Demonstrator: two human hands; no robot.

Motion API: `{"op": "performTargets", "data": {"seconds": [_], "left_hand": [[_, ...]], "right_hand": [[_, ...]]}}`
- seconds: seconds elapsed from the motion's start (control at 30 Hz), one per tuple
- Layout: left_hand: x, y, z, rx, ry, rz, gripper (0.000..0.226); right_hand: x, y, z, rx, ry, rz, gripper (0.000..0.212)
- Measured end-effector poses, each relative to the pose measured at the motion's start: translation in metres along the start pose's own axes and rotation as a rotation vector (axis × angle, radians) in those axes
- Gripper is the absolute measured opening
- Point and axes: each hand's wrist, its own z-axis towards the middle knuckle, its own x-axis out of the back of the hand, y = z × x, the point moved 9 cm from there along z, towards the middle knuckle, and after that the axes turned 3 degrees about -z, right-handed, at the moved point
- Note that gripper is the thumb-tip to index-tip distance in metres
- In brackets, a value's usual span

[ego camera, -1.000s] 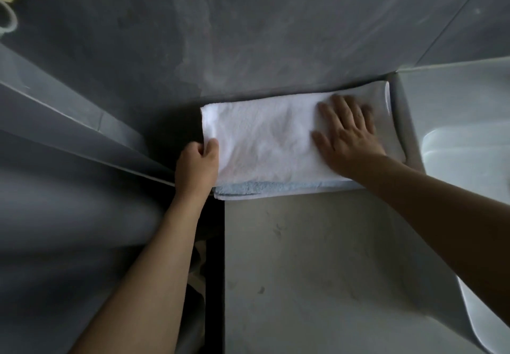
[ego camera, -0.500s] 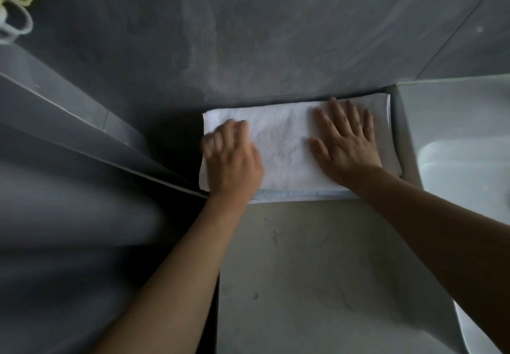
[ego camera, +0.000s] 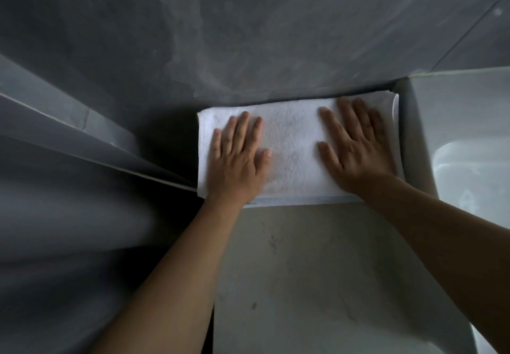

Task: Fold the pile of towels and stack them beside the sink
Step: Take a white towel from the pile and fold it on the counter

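- A grey wall panel (ego camera: 69,138) slants in from 9 o'clock, its pale edge running down toward the left end of the towels.
- The left hand (ego camera: 237,158) lies flat on the left half of the white towel (ego camera: 292,144), fingers straight and slightly spread toward 12 o'clock, gripping nothing, only pressing down.
- The folded white towel sits at the centre of the view, at the far edge of the tabletop (ego camera: 317,271) against the dark grey wall (ego camera: 248,36) at 12 o'clock; its left end overhangs the tabletop's edge slightly.
- A pale blue towel (ego camera: 298,201) shows as a thin strip under the white one's near edge, so the two form a stack.
- The right hand (ego camera: 358,149) rests flat on the right half of the white towel, fingers extended and fanned, palm down, holding nothing.
- The sink (ego camera: 469,160) stands at 3 o'clock, its white side wall just beside the right end of the stack.
- Handling judgement: the terry cloth looks soft, light and limp, not slippery or fragile; it will sag if lifted by one corner. The stack would be best shifted by sliding both hands under the short ends, or squared by pushing on the folded edges.
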Motion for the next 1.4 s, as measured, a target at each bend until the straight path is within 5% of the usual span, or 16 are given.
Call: {"op": "performTargets", "data": {"seconds": [0.33, 0.47, 0.57, 0.7, 0.87, 1.0, 1.23, 1.4], "left_hand": [[0.001, -0.048, -0.007, 0.162, -0.042, -0.116, 0.06], [0.024, -0.053, -0.02, 0.289, -0.003, -0.445, 0.066], [0.04, -0.078, -0.059, 0.608, 0.178, -0.636, 0.061], [0.028, -0.088, -0.099, 0.894, 0.104, -0.812, 0.043], [0.004, -0.076, -0.131, 1.232, 0.099, -1.456, 0.009], [0.022, -0.075, -0.128, 1.131, 0.125, -1.305, 0.011], [0.022, -0.064, -0.13, 1.235, 0.189, -1.547, 0.003], [0.028, -0.063, -0.111, 1.22, 0.001, -1.624, 0.028]], "right_hand": [[-0.002, 0.021, -0.009, -0.018, -0.053, -0.074, 0.069], [0.004, 0.013, -0.014, -0.131, -0.228, -0.024, 0.071], [0.021, 0.001, -0.051, -0.404, -0.124, 0.261, 0.064], [0.033, -0.01, -0.109, -0.945, 0.181, 0.763, 0.052], [-0.006, -0.015, -0.146, -1.708, 0.206, 1.374, 0.046], [-0.007, -0.005, -0.13, -1.574, 0.019, 1.535, 0.041], [-0.001, 0.004, -0.126, -1.652, -0.114, 1.563, 0.014], [0.016, 0.025, -0.105, -1.465, 0.015, 1.541, 0.043]]}}
